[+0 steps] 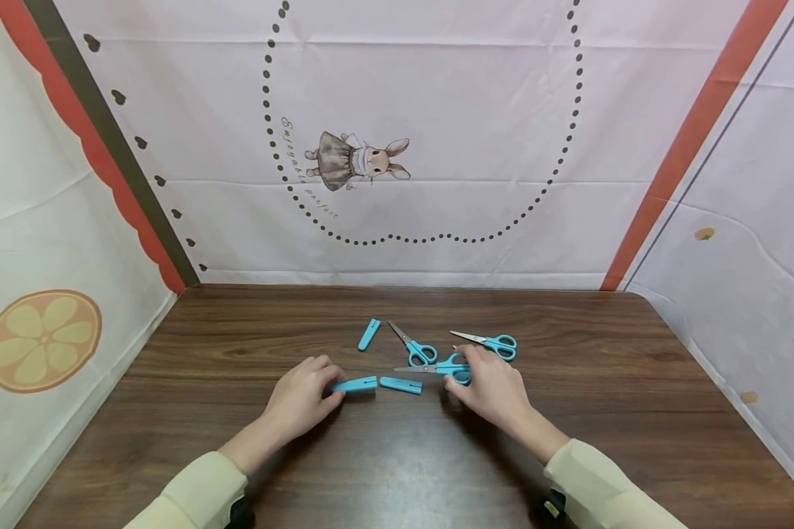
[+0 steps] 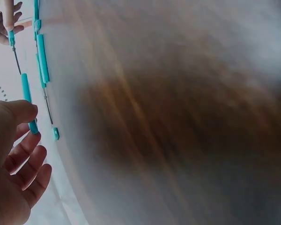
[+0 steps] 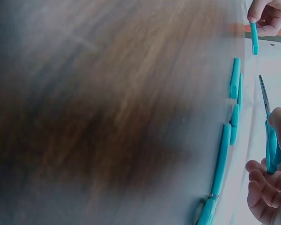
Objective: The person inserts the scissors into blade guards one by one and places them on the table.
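My left hand (image 1: 302, 397) pinches a turquoise blade cover (image 1: 360, 383) by its end between thumb and fingertips. In the left wrist view that cover (image 2: 26, 88) is held up off the table. My right hand (image 1: 495, 388) grips small scissors (image 1: 447, 366) by their turquoise handles, partly hidden by the fingers. Their closed blades point left toward the held cover, with a gap between tip and cover in the right wrist view, where the scissors (image 3: 270, 140) are also raised. A second cover (image 1: 401, 385) lies on the table between the hands.
Behind the hands, a third cover (image 1: 369, 334) lies slanted on the wooden table (image 1: 251, 323). Two more scissors rest there, one pair (image 1: 418, 350) at the middle and another pair (image 1: 496, 344) just beyond my right hand. A printed cloth (image 1: 476, 147) hangs behind the table.
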Available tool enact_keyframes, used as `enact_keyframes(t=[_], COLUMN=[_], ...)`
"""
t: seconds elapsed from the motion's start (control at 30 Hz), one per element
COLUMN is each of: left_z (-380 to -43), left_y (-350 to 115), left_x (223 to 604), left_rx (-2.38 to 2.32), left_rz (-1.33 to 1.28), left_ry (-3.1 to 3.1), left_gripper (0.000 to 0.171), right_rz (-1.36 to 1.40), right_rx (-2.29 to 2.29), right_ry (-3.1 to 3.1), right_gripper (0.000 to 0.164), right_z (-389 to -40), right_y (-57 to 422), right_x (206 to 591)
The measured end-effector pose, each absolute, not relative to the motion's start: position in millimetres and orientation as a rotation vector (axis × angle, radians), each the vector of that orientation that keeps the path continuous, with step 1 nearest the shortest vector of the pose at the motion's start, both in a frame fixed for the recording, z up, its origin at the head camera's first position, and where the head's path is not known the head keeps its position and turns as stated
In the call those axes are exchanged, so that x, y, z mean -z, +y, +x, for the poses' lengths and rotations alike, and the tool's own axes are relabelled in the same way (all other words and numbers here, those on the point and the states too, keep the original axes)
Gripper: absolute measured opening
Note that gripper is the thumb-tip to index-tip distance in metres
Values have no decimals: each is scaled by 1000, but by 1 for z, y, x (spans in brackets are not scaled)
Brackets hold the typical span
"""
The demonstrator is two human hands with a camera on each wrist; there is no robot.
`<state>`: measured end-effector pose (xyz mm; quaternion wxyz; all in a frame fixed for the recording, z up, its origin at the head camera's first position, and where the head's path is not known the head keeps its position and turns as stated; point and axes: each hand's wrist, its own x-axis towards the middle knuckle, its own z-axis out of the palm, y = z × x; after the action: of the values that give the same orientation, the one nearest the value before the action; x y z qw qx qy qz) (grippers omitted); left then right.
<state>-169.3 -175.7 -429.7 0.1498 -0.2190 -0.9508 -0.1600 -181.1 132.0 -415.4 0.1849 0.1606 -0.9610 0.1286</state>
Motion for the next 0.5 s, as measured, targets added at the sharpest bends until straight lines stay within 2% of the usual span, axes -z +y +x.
enact_keyframes(t=[0.5], left_z=[-184], left_y=[-160], left_x=[426], left_rx=[494], left_rz=[-655], left_ry=[-2662], left_gripper=[14], right_rz=[360], right_rx=[-514], right_ry=[-2745], right_gripper=[44], right_z=[-188], right_y=[142], right_x=[406])
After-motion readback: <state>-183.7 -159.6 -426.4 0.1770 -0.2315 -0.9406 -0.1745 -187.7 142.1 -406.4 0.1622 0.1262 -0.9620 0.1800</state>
